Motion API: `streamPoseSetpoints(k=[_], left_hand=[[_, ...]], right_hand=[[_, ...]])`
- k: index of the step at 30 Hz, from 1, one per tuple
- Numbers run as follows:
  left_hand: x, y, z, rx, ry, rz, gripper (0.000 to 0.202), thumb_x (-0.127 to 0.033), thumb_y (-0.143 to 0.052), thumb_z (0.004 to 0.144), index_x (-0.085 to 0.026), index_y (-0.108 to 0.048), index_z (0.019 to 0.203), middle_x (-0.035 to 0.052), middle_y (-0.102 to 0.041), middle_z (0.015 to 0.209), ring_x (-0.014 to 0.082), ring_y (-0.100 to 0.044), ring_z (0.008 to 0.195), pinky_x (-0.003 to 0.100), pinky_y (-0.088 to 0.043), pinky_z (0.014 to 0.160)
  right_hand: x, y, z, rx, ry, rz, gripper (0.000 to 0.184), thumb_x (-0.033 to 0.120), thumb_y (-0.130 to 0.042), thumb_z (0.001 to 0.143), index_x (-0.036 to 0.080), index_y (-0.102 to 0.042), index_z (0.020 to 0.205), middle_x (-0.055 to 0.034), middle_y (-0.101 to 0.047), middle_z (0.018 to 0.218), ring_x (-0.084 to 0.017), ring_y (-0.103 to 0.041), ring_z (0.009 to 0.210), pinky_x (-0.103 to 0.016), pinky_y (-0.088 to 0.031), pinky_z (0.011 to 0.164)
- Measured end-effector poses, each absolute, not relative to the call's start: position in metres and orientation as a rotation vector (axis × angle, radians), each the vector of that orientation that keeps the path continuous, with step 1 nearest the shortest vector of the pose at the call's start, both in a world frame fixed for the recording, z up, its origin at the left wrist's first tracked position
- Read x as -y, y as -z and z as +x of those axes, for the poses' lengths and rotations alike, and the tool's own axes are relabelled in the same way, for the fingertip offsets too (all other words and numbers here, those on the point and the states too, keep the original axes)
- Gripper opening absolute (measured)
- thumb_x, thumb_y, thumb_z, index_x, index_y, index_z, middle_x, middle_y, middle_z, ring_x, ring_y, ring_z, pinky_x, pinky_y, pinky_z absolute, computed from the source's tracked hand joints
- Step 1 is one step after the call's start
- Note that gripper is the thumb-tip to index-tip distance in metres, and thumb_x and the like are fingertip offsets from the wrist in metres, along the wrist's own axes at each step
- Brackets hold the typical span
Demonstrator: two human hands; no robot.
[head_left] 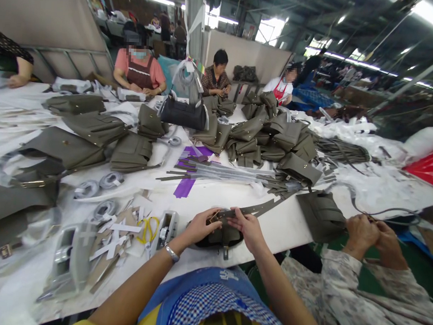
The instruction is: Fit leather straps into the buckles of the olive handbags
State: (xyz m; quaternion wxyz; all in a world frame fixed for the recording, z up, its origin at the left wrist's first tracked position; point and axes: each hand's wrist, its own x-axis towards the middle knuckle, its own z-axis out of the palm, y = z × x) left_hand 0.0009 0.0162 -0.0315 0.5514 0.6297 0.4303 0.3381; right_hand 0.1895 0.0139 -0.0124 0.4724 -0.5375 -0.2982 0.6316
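Watching remotely, I see the left hand [207,224] pinching a buckle [214,216] and the right hand [248,226] a strap [261,209], above the bag [215,239] at the near edge of the counter [287,223]; I judge this piece midway, its fastening unclear, with loose straps [230,172] lying unattached beyond.

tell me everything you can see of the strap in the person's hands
The strap is a flat, narrow, dark olive band, leather-like, with small holes or dots along it. The right hand pinches it, and it slants past that hand over the white tabletop. Towards the left hand and a gold-coloured buckle it is partly hidden.
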Motion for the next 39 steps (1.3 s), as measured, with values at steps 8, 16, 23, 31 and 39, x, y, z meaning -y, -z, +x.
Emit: streamPoseSetpoints(k=[8,16,23,31,39], left_hand=[[-0.017,0.036,-0.008,-0.947,-0.799,1.376,0.057,-0.042,-0.050,0.089,-0.020,-0.038,0.140,0.0066,-0.069,0.097,0.0133,-0.060,0.067,0.029,-0.049,0.071],[-0.014,0.037,-0.004,-0.968,-0.832,1.319,0.049,-0.044,-0.045,0.092,-0.019,-0.043,0.133,0.0052,-0.070,0.092,0.0118,-0.060,0.061,0.026,-0.048,0.064],[-0.012,0.029,0.000,-1.023,-0.816,1.446,0.050,-0.042,-0.043,0.093,-0.020,-0.043,0.138,0.0021,-0.071,0.085,0.0110,-0.056,0.055,0.026,-0.048,0.067],[-0.011,0.030,-0.005,-1.019,-0.816,1.446,0.048,-0.041,-0.045,0.092,-0.020,-0.044,0.136,0.0024,-0.072,0.083,0.0105,-0.053,0.054,0.024,-0.046,0.063],[-0.011,0.031,-0.004,-1.057,-0.796,1.508,0.049,-0.038,-0.046,0.091,-0.021,-0.043,0.137,0.0007,-0.073,0.081,0.0109,-0.053,0.053,0.024,-0.045,0.064]], right_hand=[[-0.021,0.008,0.200,0.564,-1.586,-1.197,0.037,0.040,-0.077,0.073,0.012,-0.070,0.095,-0.0083,-0.074,0.084,-0.018,-0.071,0.076,-0.026,-0.060,0.068],[-0.019,0.013,0.196,0.591,-1.494,-1.224,0.035,0.041,-0.076,0.073,0.013,-0.071,0.095,-0.0047,-0.073,0.081,-0.017,-0.070,0.074,-0.024,-0.060,0.063],[-0.016,0.012,0.187,0.725,-1.441,-1.281,0.038,0.043,-0.074,0.072,0.015,-0.072,0.097,-0.0058,-0.073,0.091,-0.020,-0.070,0.077,-0.028,-0.060,0.066],[-0.022,0.011,0.199,0.480,-1.373,-1.221,0.030,0.040,-0.079,0.069,0.018,-0.068,0.086,-0.0040,-0.074,0.082,-0.015,-0.069,0.073,-0.023,-0.058,0.066],[-0.017,0.009,0.194,0.567,-1.692,-1.158,0.026,0.036,-0.076,0.074,0.017,-0.069,0.092,-0.0044,-0.073,0.095,-0.017,-0.069,0.086,-0.030,-0.057,0.079]])
